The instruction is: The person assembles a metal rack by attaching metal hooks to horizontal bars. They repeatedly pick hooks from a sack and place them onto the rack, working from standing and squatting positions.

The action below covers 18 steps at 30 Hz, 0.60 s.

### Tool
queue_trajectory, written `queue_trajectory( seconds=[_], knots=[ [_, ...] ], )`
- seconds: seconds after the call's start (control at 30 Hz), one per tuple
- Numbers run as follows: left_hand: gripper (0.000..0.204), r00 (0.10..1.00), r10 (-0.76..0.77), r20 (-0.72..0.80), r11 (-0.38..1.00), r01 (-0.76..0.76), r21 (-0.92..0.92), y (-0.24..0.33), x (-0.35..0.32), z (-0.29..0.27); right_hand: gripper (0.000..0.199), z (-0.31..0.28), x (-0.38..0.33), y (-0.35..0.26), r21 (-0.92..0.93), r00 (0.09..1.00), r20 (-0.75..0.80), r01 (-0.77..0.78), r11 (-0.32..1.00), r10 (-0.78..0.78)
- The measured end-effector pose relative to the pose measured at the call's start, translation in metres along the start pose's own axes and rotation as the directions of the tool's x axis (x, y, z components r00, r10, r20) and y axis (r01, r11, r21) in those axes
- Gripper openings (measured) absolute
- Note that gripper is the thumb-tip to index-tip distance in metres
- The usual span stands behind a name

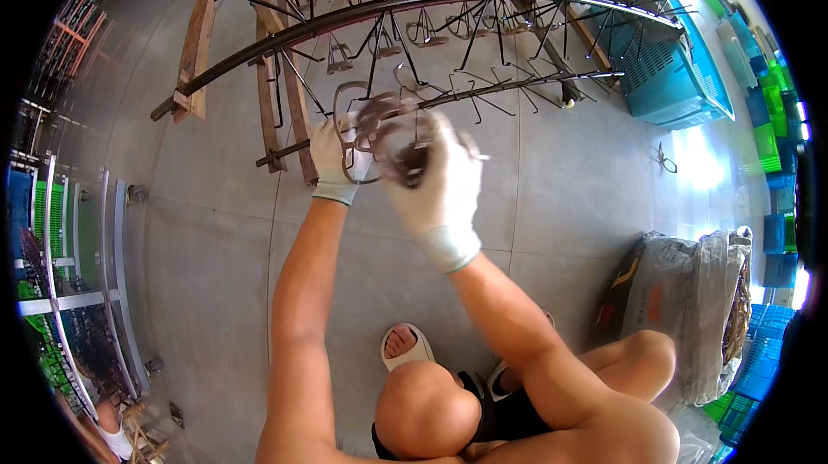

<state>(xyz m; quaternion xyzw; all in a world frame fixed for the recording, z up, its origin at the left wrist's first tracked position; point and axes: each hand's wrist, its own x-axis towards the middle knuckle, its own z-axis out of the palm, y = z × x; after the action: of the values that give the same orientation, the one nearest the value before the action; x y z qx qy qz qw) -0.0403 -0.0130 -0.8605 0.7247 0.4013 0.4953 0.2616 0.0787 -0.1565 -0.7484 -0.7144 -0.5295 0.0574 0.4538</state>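
Observation:
My right hand (448, 179), in a white knitted glove, is closed on a bunch of brown metal ring-shaped parts (392, 119), smeared by motion. Beside it, my left hand (329, 153), also gloved in white, is raised just below the rack's hooks. A bent metal loop (338, 106) crosses in front of this glove and partly hides its fingers, so their grip does not show. Over both hands runs a long dark bar (345, 15) with black hooks along it. Similar brown metal parts (427, 30) hang from hooks farther back.
Wooden beams (200, 50) support the rack at left. A lower hooked bar (517, 82) runs to the right. Beyond it stands a blue plastic crate (668, 76). A grey woven sack (681, 309) is near my right knee. Metal shelving (112, 266) stands at far left.

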Motion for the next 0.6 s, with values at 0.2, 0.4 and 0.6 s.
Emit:
queue_trajectory(
  seconds=[0.2, 0.4, 0.6],
  knots=[
    [0.040, 0.897, -0.243, 0.368, 0.671, 0.430, -0.604, -0.064, -0.021, 0.010, 0.075, 0.058, 0.001, -0.044, -0.042, 1.000, -0.008, 0.027, 0.999, -0.027],
    [0.021, 0.981, 0.093, 0.173, 0.818, 0.024, -0.575, -0.020, -0.004, 0.009, 0.063, 0.037, 0.012, -0.029, -0.001, 0.997, -0.073, 0.020, 1.000, -0.020],
    [0.015, 0.982, 0.174, -0.076, 0.837, -0.107, 0.537, 0.030, 0.007, 0.019, 0.059, -0.044, -0.010, 0.010, 0.147, 0.828, 0.235, 0.488, 0.860, -0.510]
  ],
)
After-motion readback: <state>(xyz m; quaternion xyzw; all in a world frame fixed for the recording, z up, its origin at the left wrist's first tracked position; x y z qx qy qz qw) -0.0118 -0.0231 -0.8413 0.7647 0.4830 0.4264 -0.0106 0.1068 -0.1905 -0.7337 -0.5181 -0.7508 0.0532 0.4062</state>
